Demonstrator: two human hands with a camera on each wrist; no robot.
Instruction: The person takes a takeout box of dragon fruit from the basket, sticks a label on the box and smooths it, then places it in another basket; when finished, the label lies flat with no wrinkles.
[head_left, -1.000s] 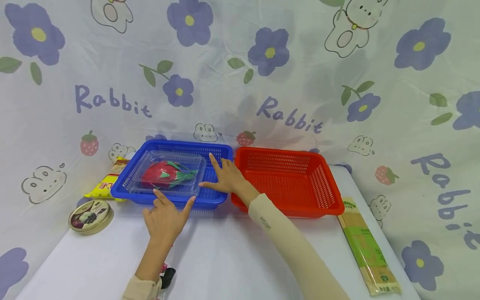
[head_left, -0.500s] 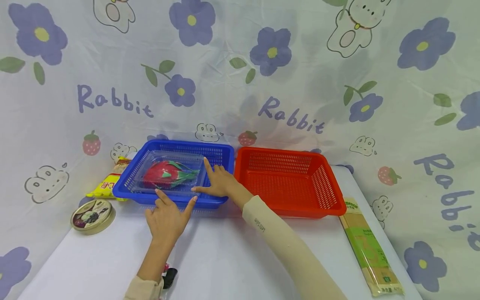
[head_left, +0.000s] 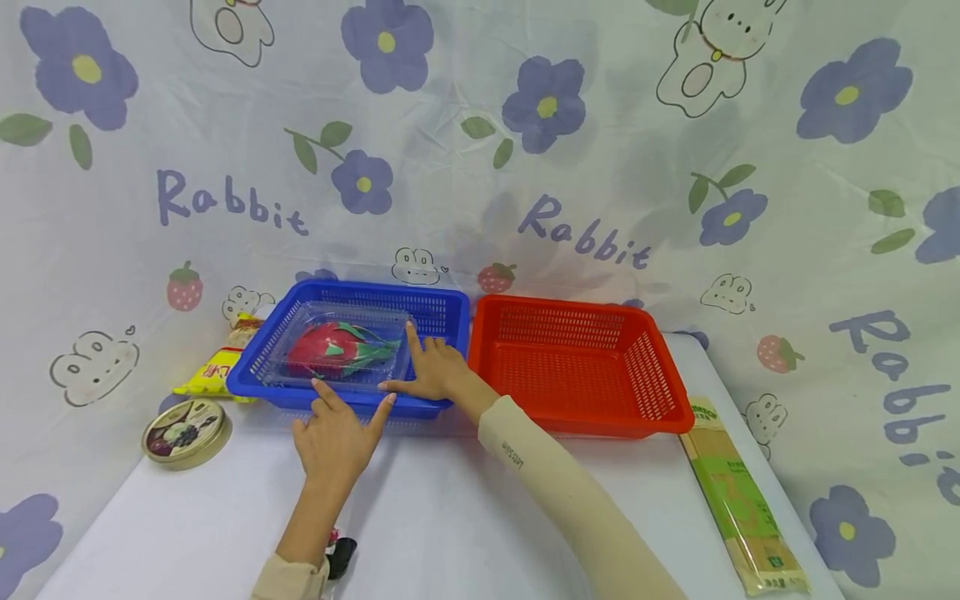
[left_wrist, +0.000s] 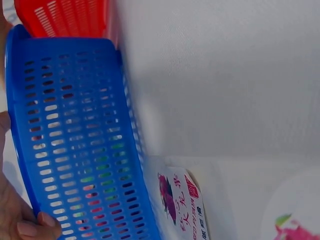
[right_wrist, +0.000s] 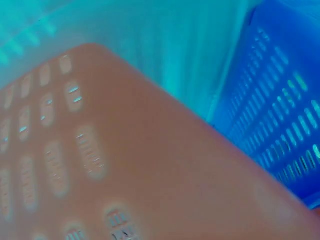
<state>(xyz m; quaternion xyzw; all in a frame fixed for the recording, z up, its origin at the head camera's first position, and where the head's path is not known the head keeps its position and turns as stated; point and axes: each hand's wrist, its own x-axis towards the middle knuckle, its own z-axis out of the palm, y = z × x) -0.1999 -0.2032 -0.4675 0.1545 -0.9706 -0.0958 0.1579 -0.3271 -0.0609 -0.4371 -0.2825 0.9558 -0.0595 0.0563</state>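
A clear plastic box (head_left: pixel 300 313) with a pink and green dragon fruit (head_left: pixel 322 350) in it lies inside the blue basket (head_left: pixel 438 333). My left hand (head_left: pixel 335 437) is at the basket's near rim, its index fingertip at the box's near edge and thumb spread wide. In the left wrist view, some of its fingers (left_wrist: pixel 30 227) bend at the blue wall. Over the basket's right side, my right hand (head_left: pixel 437 367) spans the box's right end, index fingertip at the far corner and thumb by the near corner. Neither hand's fingers close round anything.
Beside the blue basket stands a red basket (head_left: pixel 570 425). On the left are a round tin (head_left: pixel 187 433) and a yellow packet (head_left: pixel 213 371); a noodle packet (head_left: pixel 738 500) lies at right. A small black and pink thing (head_left: pixel 341 557) shows by my left sleeve.
My right hand has moved left, from the basket's right side to the box's right end. The left hand keeps its place at the near rim. The view has shifted slightly.
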